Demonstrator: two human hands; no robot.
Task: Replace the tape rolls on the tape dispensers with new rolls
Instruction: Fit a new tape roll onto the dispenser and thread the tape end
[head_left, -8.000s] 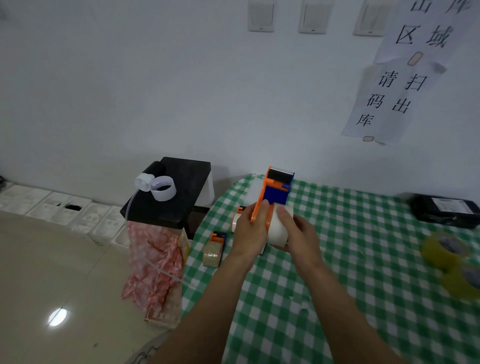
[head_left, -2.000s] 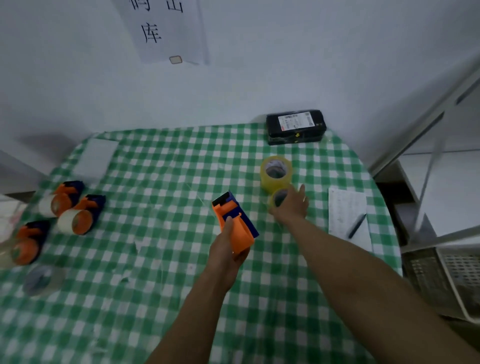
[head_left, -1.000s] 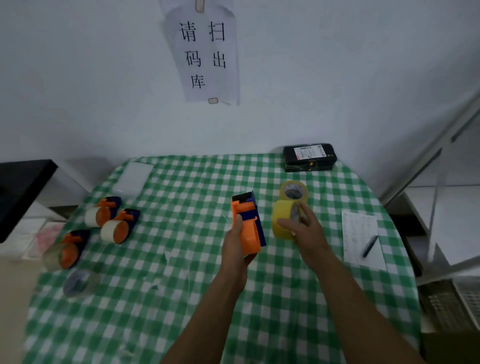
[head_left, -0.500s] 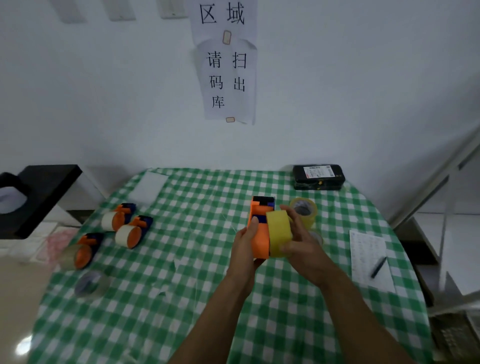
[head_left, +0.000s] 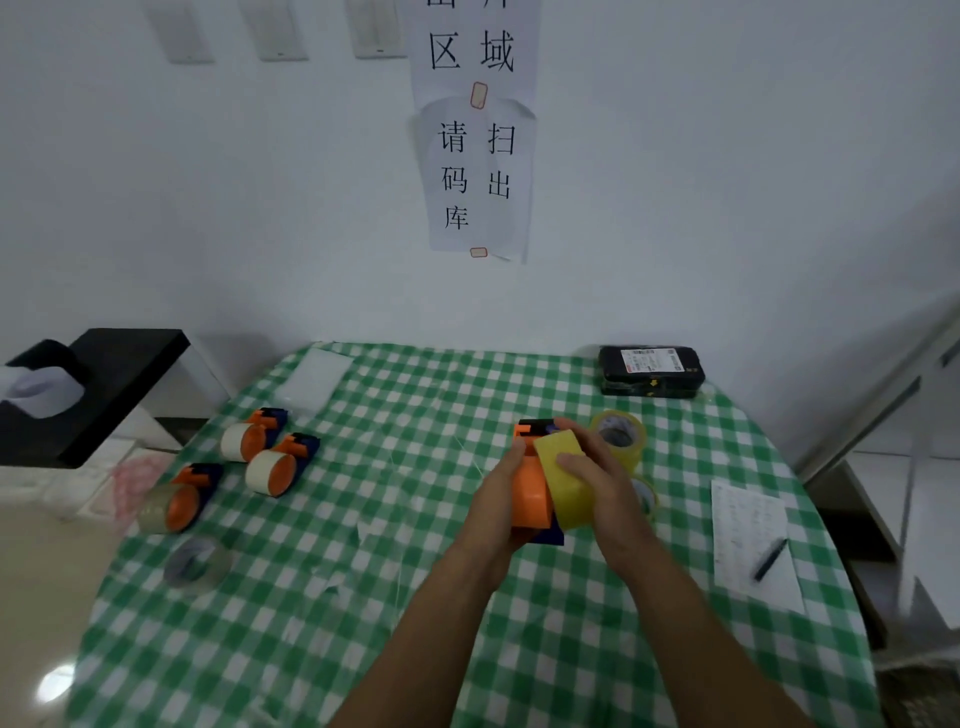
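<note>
Grip report: left hand (head_left: 496, 501) was wrapped around the orange dispenser (head_left: 529, 493), thumb along its near edge, holding it upright-ish over the middle-right of the green checked table (head_left: 415, 597). Couldn't tell whether its blue bottom was touching the cloth. Right hand (head_left: 597, 486) had its fingers curled over the yellow tape roll (head_left: 563, 480), thumb on the outer face, with the roll pressed right up against the dispenser's right side. Whether it was actually seated on the hub, no idea, the hand covered that bit.

Just behind the right hand sat a second yellow roll (head_left: 621, 439) lying flat, and a third roll (head_left: 648, 499) peeked out beside the wrist, mostly hidden.

Over on the left edge were three other dispensers, each with a roll on it: two pale ones close together (head_left: 249, 436) (head_left: 280, 465) and a brownish one (head_left: 174, 503) nearer the edge. A loose clear roll (head_left: 195, 564) lay flat in front of those.

Back right corner had a black box (head_left: 649, 371) with a white label, against the wall. On the right side lay a sheet of paper (head_left: 748, 519) with a pen (head_left: 771, 558) on it. A white pad (head_left: 314, 379) sat at the back left of the table.
</note>
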